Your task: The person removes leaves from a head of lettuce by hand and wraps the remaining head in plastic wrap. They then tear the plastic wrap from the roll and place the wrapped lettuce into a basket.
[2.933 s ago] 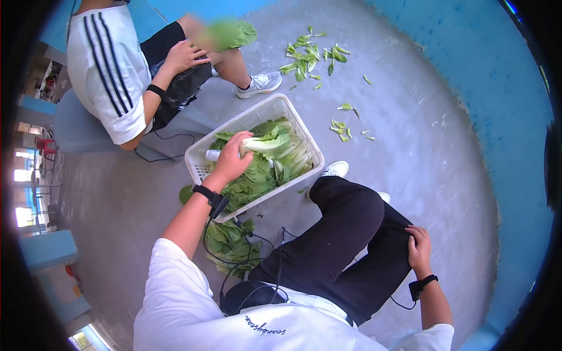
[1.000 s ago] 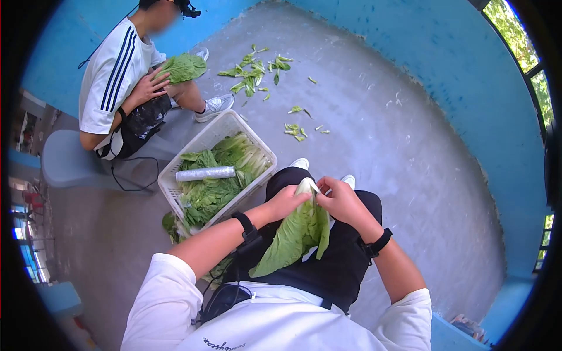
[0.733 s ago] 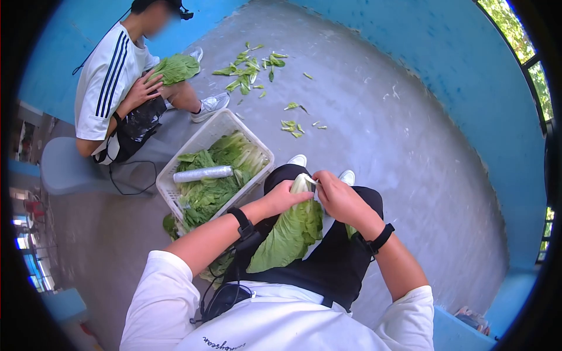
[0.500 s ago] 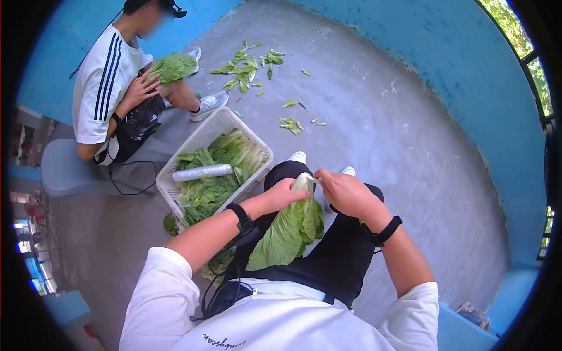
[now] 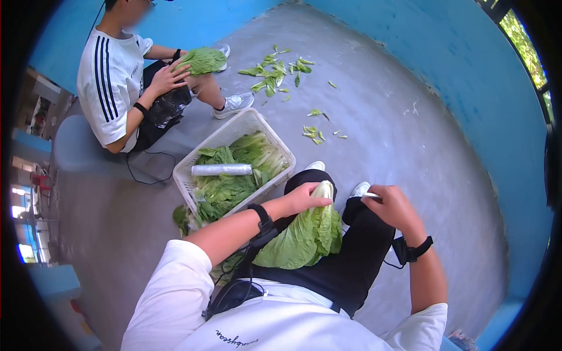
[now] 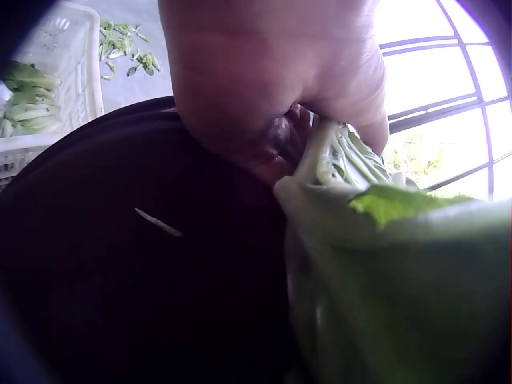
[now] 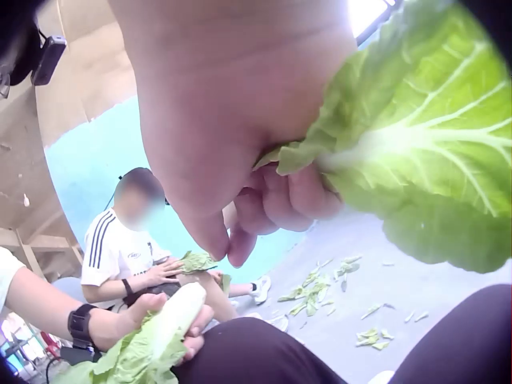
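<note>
My left hand (image 5: 307, 200) grips a Chinese cabbage (image 5: 304, 237) near its pale base, which points away from me over my lap. Its loose green leaves hang down toward my waist. In the left wrist view the thumb and fingers wrap round the white stalk end. Off to the right of the cabbage, my right hand (image 5: 395, 207) holds a single cabbage leaf (image 7: 436, 136) by its stem. The leaf's blade fans out beside the palm in the right wrist view; in the head view the hand hides most of it.
A white plastic basket (image 5: 262, 121) of cabbages stands to the left front, with a clear-wrapped roll (image 5: 221, 169) lying on top. Leaf scraps (image 5: 272, 76) litter the floor ahead. Another person (image 5: 111, 82) sits at the far left holding a cabbage. Leaves lie beside the basket.
Earliest, my left hand was at a cabbage in the basket and my right on my thigh. Then both worked at its base; now the right has pulled away rightward with a leaf.
</note>
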The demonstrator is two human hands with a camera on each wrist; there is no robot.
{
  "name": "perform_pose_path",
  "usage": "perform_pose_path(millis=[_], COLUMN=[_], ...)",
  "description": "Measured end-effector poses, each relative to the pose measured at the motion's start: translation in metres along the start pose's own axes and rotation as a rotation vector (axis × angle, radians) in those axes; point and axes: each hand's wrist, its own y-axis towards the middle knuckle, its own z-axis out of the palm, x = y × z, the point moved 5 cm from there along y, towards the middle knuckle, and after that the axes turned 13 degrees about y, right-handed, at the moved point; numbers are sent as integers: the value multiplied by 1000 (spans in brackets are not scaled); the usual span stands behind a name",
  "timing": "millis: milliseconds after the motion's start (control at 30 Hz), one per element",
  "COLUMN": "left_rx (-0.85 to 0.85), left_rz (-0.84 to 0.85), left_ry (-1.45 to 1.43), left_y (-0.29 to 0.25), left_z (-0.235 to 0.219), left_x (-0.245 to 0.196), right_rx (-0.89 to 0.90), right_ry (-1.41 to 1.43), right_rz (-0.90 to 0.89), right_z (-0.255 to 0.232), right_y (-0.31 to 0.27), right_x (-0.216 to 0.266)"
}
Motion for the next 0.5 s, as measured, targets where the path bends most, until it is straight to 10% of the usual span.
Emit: perform_pose_path(millis=[500], left_rx=[158], left_rz=[14], left_ry=[-193], left_y=[5], left_z=[7], left_x=[22], right_rx=[-77], right_ry=[252], right_rz=[-13], right_z=[68], right_y=[28], right_x=[0])
